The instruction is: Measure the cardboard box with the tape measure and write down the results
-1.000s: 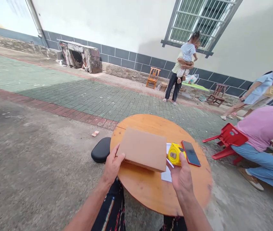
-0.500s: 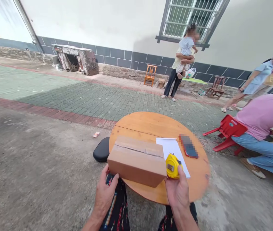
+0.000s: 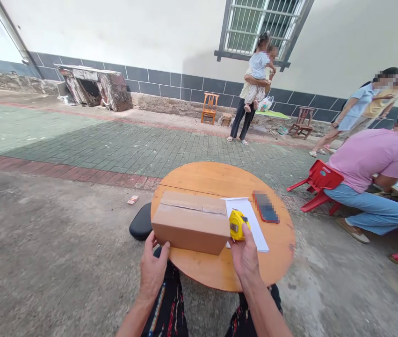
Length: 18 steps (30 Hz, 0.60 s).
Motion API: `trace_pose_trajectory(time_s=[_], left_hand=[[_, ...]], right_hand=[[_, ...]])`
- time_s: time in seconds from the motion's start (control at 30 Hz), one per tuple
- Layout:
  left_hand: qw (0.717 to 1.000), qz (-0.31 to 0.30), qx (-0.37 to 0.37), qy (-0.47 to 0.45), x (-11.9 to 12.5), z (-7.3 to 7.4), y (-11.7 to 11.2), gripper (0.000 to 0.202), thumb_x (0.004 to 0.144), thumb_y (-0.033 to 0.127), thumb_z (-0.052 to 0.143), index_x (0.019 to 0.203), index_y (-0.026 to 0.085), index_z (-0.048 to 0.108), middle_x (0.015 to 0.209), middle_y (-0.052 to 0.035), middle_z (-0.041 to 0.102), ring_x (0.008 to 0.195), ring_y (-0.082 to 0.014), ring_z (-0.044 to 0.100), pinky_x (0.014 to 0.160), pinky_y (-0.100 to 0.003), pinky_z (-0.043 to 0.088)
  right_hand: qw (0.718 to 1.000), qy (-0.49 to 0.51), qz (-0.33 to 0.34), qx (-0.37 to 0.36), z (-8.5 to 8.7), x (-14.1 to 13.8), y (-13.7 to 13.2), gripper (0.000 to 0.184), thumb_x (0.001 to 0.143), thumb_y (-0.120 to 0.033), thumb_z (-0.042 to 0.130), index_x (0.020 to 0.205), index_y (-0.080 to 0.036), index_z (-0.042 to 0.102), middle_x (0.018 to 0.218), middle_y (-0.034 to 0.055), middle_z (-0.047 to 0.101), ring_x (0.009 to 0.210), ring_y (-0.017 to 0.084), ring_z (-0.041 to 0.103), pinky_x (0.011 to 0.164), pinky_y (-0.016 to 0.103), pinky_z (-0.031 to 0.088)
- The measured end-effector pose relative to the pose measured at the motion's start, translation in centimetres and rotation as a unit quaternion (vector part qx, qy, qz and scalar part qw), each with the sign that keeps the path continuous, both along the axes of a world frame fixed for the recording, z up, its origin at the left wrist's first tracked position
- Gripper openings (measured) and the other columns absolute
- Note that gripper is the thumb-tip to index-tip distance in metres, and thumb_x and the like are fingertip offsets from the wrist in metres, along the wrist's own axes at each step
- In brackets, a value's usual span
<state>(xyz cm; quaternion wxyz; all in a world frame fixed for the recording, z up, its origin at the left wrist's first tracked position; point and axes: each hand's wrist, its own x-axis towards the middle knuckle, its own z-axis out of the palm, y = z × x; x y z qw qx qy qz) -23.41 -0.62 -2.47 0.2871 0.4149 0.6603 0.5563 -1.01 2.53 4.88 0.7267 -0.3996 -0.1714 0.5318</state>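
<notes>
A closed brown cardboard box (image 3: pixel 191 221) with a taped top seam rests on the near part of a round wooden table (image 3: pixel 216 180). My left hand (image 3: pixel 152 267) grips the box's near left bottom corner. Against the box's right end, my right hand (image 3: pixel 244 255) holds a yellow tape measure (image 3: pixel 237 224). A white sheet of paper (image 3: pixel 253 222) lies under and beside the tape measure, and a dark phone (image 3: pixel 265 206) lies just right of the paper.
A black cushioned stool (image 3: pixel 141 222) stands at the table's left. A person in a pink shirt sits on a red plastic chair (image 3: pixel 316 182) to the right. Other people stand by the far wall, near wooden chairs (image 3: pixel 209 107).
The box has been turned from tilted on edge to flat with its taped seam up and pulled nearer me. My right hand brought the tape measure to the box's right end, uncovering the paper.
</notes>
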Motion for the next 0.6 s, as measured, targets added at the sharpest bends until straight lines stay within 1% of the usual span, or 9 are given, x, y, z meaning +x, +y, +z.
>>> trace_pose_trajectory(time_s=[0.07, 0.13, 0.23, 0.3, 0.33, 0.4, 0.47, 0.5, 0.6], left_hand=[[1.000, -0.003, 0.002, 0.007, -0.2, 0.4, 0.2, 0.060, 0.083, 0.048, 0.057, 0.134, 0.018, 0.046, 0.129, -0.0130, 0.058, 0.117, -0.0287, 0.056, 0.102, -0.045, 0.043], [1.000, 0.013, 0.012, 0.024, -0.7, 1.0, -0.4, 0.058, 0.083, 0.048, 0.056, 0.133, 0.020, 0.048, 0.130, -0.0121, 0.058, 0.117, -0.0286, 0.055, 0.103, -0.045, 0.042], [0.997, 0.051, 0.002, 0.060, -1.5, 1.7, -2.9, 0.052, 0.083, 0.051, 0.056, 0.125, 0.022, 0.055, 0.119, -0.0097, 0.063, 0.110, -0.0280, 0.058, 0.101, -0.044, 0.043], [0.997, 0.035, -0.038, 0.056, -1.5, 2.1, -5.0, 0.044, 0.082, 0.052, 0.057, 0.115, 0.023, 0.062, 0.108, -0.0073, 0.067, 0.101, -0.0265, 0.062, 0.096, -0.041, 0.047], [0.998, 0.004, -0.057, 0.040, -1.2, 2.4, -6.0, 0.041, 0.081, 0.053, 0.059, 0.108, 0.023, 0.066, 0.103, -0.0064, 0.069, 0.096, -0.0257, 0.064, 0.092, -0.039, 0.049], [0.992, -0.095, -0.080, -0.008, 0.1, 3.2, -7.6, 0.036, 0.077, 0.053, 0.063, 0.095, 0.023, 0.071, 0.091, -0.0052, 0.071, 0.086, -0.0239, 0.066, 0.083, -0.034, 0.053], [0.971, -0.209, -0.098, -0.062, 2.2, 4.6, -8.4, 0.033, 0.074, 0.051, 0.067, 0.087, 0.021, 0.073, 0.080, -0.0049, 0.071, 0.076, -0.0219, 0.066, 0.073, -0.031, 0.055], [0.958, -0.249, -0.112, -0.089, 3.4, 5.5, -8.5, 0.032, 0.074, 0.049, 0.067, 0.086, 0.020, 0.074, 0.077, -0.0048, 0.070, 0.073, -0.0209, 0.065, 0.069, -0.030, 0.054], [0.927, -0.299, -0.155, -0.165, 6.4, 8.0, -8.1, 0.034, 0.072, 0.046, 0.069, 0.089, 0.017, 0.074, 0.077, -0.0062, 0.071, 0.065, -0.0173, 0.063, 0.059, -0.026, 0.052]], right_hand=[[1.000, 0.013, 0.001, 0.006, 0.4, 0.5, -0.1, 0.037, 0.074, -0.040, 0.075, 0.107, -0.025, 0.068, 0.101, -0.0019, 0.072, 0.086, 0.016, 0.068, 0.071, 0.027, 0.058], [1.000, 0.018, 0.002, 0.005, 0.8, 1.4, -1.2, 0.036, 0.074, -0.041, 0.074, 0.106, -0.024, 0.069, 0.102, -0.0013, 0.071, 0.087, 0.018, 0.068, 0.075, 0.031, 0.059], [1.000, -0.006, 0.001, -0.023, 0.7, 3.2, -4.6, 0.037, 0.075, -0.044, 0.073, 0.106, -0.024, 0.069, 0.105, 0.0010, 0.071, 0.090, 0.023, 0.069, 0.069, 0.034, 0.059], [0.998, -0.031, 0.003, -0.050, 0.1, 4.3, -7.7, 0.039, 0.074, -0.046, 0.074, 0.105, -0.023, 0.070, 0.105, 0.0034, 0.071, 0.088, 0.024, 0.068, 0.061, 0.032, 0.058], [0.997, -0.044, 0.022, -0.064, -0.2, 4.7, -9.2, 0.039, 0.073, -0.047, 0.074, 0.104, -0.022, 0.071, 0.103, 0.0052, 0.072, 0.083, 0.024, 0.068, 0.060, 0.032, 0.057], [0.991, -0.070, 0.081, -0.080, -0.8, 5.1, -11.9, 0.042, 0.071, -0.048, 0.076, 0.100, -0.018, 0.073, 0.096, 0.0080, 0.073, 0.071, 0.022, 0.065, 0.059, 0.032, 0.054], [0.984, -0.095, 0.131, -0.080, -0.9, 5.1, -13.5, 0.044, 0.070, -0.048, 0.076, 0.100, -0.016, 0.074, 0.091, 0.0090, 0.073, 0.067, 0.019, 0.061, 0.059, 0.030, 0.052], [0.980, -0.107, 0.149, -0.076, -0.8, 5.0, -14.0, 0.046, 0.070, -0.049, 0.075, 0.102, -0.016, 0.074, 0.092, 0.0092, 0.073, 0.069, 0.020, 0.061, 0.059, 0.029, 0.050], [0.963, -0.152, 0.217, -0.051, 0.0, 4.8, -14.2, 0.052, 0.069, -0.051, 0.073, 0.109, -0.017, 0.072, 0.099, 0.0095, 0.073, 0.084, 0.024, 0.063, 0.067, 0.029, 0.050]])
